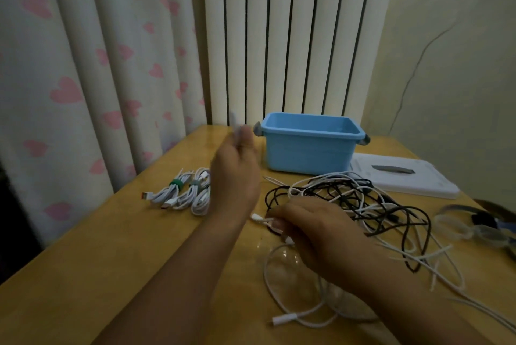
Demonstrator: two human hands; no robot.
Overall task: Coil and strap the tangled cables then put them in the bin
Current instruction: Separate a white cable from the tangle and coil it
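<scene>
looks like we're mid-untangle: left hand (236, 174) is lifted, pinching a blurry white cable end, right hand (310, 228) grips a white plug by the tangled cables (360, 205), blue bin (308, 154) behind, so next it's pulling one free to coil

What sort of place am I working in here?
Probably a room in a home: heart-print curtains, a white column radiator against the wall, and a small wooden table bearing cables.

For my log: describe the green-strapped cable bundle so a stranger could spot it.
Start at the blue bin on the table. Left of it, past the raised left hand, lie two coiled white bundles. It is the left one, with a green strap; its neighbour has a grey strap.
</scene>
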